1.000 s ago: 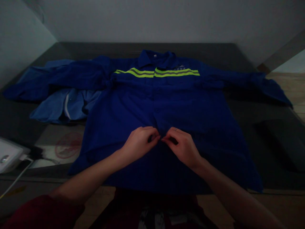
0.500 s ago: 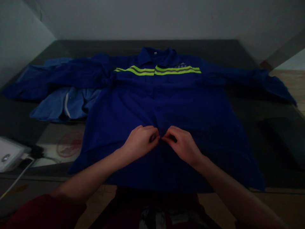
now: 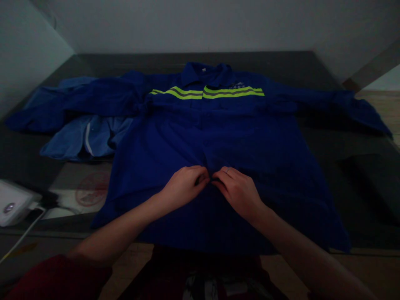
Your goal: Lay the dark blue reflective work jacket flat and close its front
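A dark blue work jacket (image 3: 250,146) lies front up across the table, collar at the far side and sleeves spread to both sides. Yellow-green reflective strips cross its chest. At the lower part of its front opening, my left hand (image 3: 187,183) pinches the jacket's edge between thumb and fingers. My right hand (image 3: 239,189), with a ring on one finger, is closed in a pinch right beside it, fingertips almost touching the left ones. Dim light and the fingers hide the exact bit of cloth or button between them.
Lighter blue folded clothing (image 3: 78,139) lies under the jacket's sleeve at left. A white device (image 3: 15,202) with a cable stands at the left table edge, by a sheet with a red round print (image 3: 92,188). A dark flat object (image 3: 371,183) lies at right.
My right hand has turned slightly, its fingers drawn closer together and its ring now showing. The left hand stays almost in place, and the jacket lies as before.
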`<state>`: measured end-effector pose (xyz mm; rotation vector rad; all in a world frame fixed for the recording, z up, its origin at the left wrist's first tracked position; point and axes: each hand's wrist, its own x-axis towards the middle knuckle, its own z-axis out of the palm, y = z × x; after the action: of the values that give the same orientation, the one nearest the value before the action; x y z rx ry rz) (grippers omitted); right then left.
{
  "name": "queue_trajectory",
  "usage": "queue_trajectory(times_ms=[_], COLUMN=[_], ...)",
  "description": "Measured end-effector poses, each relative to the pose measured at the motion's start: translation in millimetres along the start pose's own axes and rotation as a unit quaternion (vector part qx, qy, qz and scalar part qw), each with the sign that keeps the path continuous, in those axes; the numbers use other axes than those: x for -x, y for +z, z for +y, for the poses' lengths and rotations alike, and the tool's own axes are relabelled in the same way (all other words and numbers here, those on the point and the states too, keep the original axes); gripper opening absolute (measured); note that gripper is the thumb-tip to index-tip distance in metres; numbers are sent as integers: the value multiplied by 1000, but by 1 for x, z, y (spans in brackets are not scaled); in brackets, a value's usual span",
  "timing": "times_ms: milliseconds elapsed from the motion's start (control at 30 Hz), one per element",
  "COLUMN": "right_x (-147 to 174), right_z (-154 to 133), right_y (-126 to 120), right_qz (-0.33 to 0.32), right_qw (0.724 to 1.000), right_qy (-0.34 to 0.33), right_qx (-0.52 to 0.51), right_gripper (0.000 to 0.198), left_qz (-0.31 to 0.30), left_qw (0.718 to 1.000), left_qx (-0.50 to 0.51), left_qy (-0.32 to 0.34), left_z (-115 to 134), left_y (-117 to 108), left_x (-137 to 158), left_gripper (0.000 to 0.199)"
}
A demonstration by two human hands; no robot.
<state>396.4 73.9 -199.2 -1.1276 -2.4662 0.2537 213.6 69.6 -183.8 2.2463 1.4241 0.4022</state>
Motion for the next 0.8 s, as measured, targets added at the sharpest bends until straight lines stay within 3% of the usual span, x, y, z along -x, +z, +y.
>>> queue_trajectory(times_ms=[300, 500, 800], right_x=[1, 1, 0], right_z=[0, -1, -3], right_y=[5, 4, 2], right_qz=[45, 41, 19], right_qw=[998, 998, 998], right_qy=[-38, -50, -38], right_qx=[25, 25, 41], right_gripper=[15, 15, 5], left_qz=[-35, -5, 5], left_qw=[998, 1000, 1000], left_qx=[47, -14, -26], left_qy=[-31, -19, -13], left_z=[1, 1, -1], left_y=[-6, -1, 3], left_x=[1, 1, 1], left_gripper=[12, 9, 6])
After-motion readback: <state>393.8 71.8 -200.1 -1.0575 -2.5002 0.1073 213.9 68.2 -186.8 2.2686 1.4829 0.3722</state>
